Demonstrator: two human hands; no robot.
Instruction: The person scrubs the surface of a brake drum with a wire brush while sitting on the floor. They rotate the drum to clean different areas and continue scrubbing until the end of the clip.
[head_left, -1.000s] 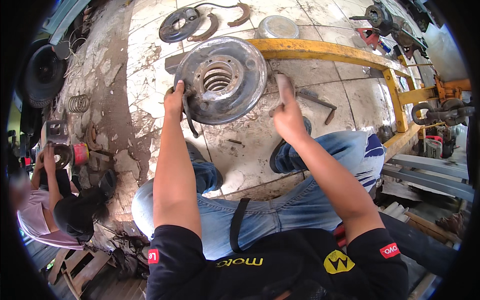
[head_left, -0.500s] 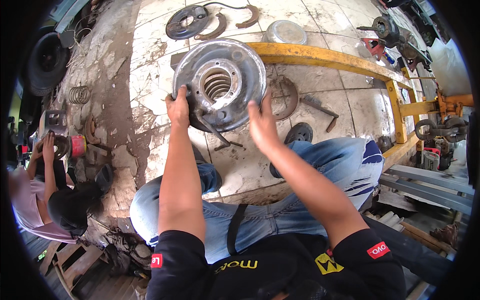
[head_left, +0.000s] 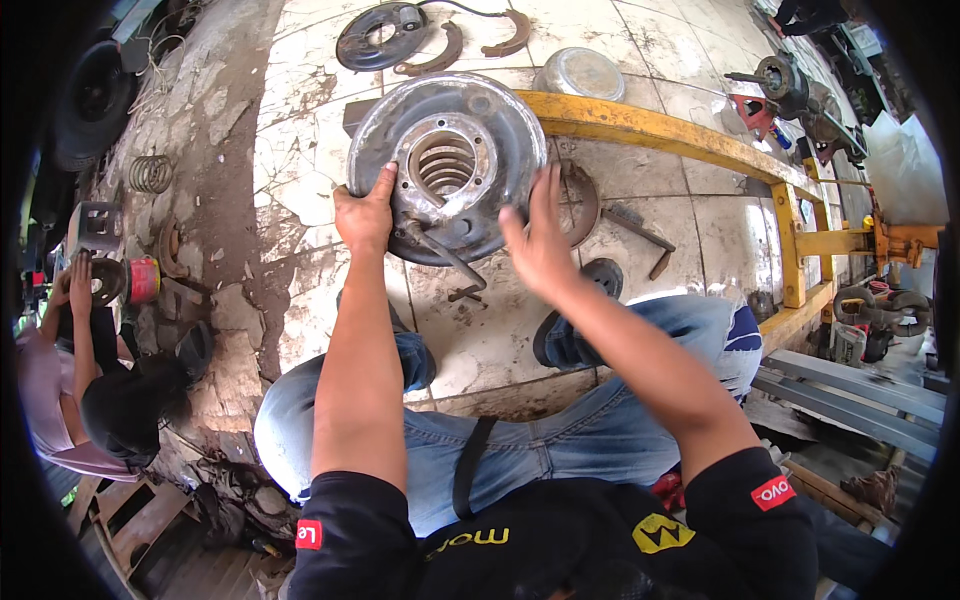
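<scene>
A round dark brake backing plate (head_left: pixel 390 130) with a bolt-holed centre opening is up in front of me, tilted to face me. My left hand (head_left: pixel 366 210) grips its lower left edge, thumb on the face near the centre ring. My right hand (head_left: pixel 540 240) is at the lower right edge, slightly blurred, its fingers along the rim and the thumb over the face. A bent metal lever (head_left: pixel 450 262) sticks out from the plate's lower part. Through the opening a rusty coil spring (head_left: pixel 445 165) shows; whether the plate touches it is hidden.
A yellow steel frame (head_left: pixel 650 125) runs behind the plate to the right. Brake shoes (head_left: pixel 437 52), another backing plate (head_left: pixel 365 45), a round metal drum (head_left: pixel 582 75) and a wire brush (head_left: pixel 640 235) lie on the tiles. At left a co-worker's hands (head_left: pixel 80 290) hold a round part.
The backing plate has turned slightly, its lever shifting right. My left thumb has moved inward across the face toward the centre ring. My right hand stays by the right rim.
</scene>
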